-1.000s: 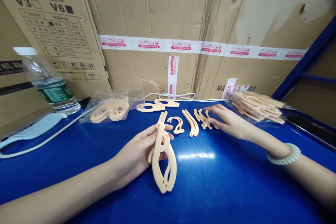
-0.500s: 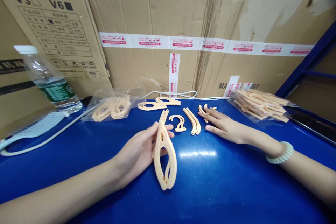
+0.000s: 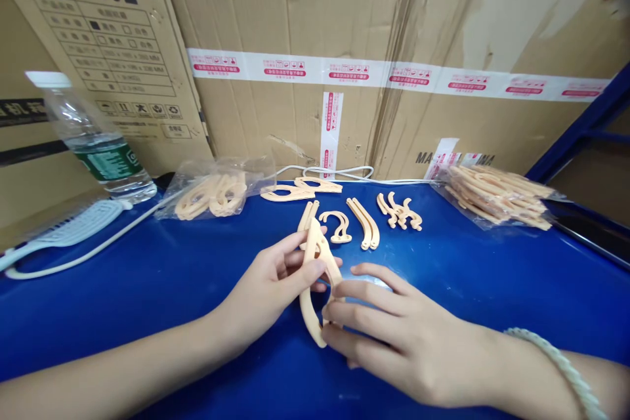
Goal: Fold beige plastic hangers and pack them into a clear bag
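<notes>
My left hand [image 3: 275, 279] pinches a peach plastic folding hanger [image 3: 309, 318] near its upper end, thumb in front and fingers behind. My right hand [image 3: 408, 335] has its fingers closed on the hanger's right arm near the lower end, covering that part. Just beyond my left hand lies a pair of curved hanger arms [image 3: 308, 213], partly hidden by it. Two hanger hooks [image 3: 339, 226] rest beside them, then another pair of curved arms [image 3: 364, 226]. Farther right, several small hooks [image 3: 398, 211] lie in a group on the blue table [image 3: 221, 374].
Two folded hangers [image 3: 288, 193] lie at the back. Bagged hangers [image 3: 211, 195] sit left of them, and a larger bagged stack [image 3: 497, 197] at right. A water bottle [image 3: 105, 151], a pale blue hairbrush [image 3: 79, 230] and a white cable [image 3: 123, 249] occupy the left. Cardboard [image 3: 275, 125] stands behind.
My right hand has left the small hooks at the back right and come to the hanger, taking its lower right arm. The left hand keeps its hold; the hanger's arms have shifted apart at the bottom.
</notes>
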Tool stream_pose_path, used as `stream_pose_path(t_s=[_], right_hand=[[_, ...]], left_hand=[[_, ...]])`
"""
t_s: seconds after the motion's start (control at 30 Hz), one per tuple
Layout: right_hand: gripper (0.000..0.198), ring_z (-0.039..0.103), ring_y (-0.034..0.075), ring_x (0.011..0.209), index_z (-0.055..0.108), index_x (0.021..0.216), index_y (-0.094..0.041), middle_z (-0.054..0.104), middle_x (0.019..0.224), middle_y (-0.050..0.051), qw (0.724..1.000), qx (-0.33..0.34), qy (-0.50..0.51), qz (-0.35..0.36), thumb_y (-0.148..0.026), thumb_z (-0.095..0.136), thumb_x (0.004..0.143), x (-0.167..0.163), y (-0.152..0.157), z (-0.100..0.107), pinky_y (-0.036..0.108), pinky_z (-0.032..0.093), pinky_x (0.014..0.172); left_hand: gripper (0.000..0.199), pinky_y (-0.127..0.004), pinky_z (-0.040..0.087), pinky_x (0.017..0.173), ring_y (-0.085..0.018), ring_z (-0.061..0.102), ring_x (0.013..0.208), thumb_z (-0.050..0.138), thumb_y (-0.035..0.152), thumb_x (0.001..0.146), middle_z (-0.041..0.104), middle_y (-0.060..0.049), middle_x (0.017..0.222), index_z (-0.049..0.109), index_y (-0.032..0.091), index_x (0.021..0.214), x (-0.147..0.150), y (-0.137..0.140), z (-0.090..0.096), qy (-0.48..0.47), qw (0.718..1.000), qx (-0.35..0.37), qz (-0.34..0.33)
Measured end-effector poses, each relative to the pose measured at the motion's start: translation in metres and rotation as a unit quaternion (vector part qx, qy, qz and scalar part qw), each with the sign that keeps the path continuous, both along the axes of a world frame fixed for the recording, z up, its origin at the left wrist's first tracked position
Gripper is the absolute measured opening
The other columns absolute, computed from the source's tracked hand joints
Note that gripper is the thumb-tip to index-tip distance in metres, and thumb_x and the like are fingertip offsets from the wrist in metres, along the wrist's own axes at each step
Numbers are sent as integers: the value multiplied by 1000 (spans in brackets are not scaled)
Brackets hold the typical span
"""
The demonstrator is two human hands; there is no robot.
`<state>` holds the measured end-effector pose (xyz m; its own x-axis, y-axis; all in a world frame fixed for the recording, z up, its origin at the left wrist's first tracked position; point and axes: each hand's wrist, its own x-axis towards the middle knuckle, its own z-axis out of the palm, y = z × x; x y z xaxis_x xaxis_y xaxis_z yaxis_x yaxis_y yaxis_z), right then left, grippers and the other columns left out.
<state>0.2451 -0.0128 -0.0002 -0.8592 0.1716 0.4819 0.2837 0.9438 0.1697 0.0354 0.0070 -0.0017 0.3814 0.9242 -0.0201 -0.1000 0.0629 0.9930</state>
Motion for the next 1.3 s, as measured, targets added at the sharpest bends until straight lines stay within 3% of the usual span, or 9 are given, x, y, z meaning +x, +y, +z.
stream_pose_path(t_s=[0.13, 0.37, 0.53, 0.67, 1.13, 1.3], right_hand=[[21, 57, 22, 109, 68, 97, -17, 70, 110, 6, 999, 6, 24, -43, -13, 48, 97, 2, 5, -5, 42, 39, 104], [21, 55, 24, 108, 63, 94, -15, 68, 106, 8, 996, 38, -1, -79, -13, 43, 98, 2, 7, -9, 45, 37, 99], [24, 56, 22, 87, 59, 87, -15, 64, 86, 6, 990, 43, -29, -128, -11, 38, 96, 3, 9, -9, 46, 34, 97], [34, 49, 17, 66, 54, 75, -19, 56, 68, 0, 987, 26, -42, -154, -8, 31, 97, 4, 13, -7, 46, 28, 102], [34, 45, 15, 63, 52, 73, -19, 56, 65, -1, 993, -2, 2, -120, -9, 30, 98, 7, 13, 0, 38, 31, 88], [36, 43, 15, 61, 55, 76, -19, 55, 63, -1, 993, 37, -9, -116, -8, 29, 98, 7, 12, 2, 37, 31, 85]], left_hand=[[34, -25, 56, 67, -19, 67, 80, 68, 31, 87, 72, -7, 91, 58, 17, 117, 1, -1, 1, 12, 1000, 6, -11], [40, -30, 59, 72, -22, 71, 81, 68, 33, 87, 73, -9, 100, 56, 17, 122, 0, -3, -2, -5, 1000, -9, -12], [36, -30, 58, 77, -21, 72, 80, 71, 35, 85, 74, -8, 98, 63, 16, 114, 1, -6, 0, -12, 1000, -9, 14], [36, -32, 59, 78, -25, 73, 84, 75, 37, 81, 75, -9, 97, 66, 15, 108, 2, -7, -1, -33, 998, -32, 40], [35, -35, 60, 73, -23, 72, 75, 74, 43, 81, 74, -11, 89, 68, 12, 96, -1, -5, -4, -60, 994, -67, 57], [28, -33, 60, 69, -21, 71, 71, 72, 38, 84, 74, -10, 86, 68, 12, 94, -1, -2, -4, -72, 993, -77, 61]])
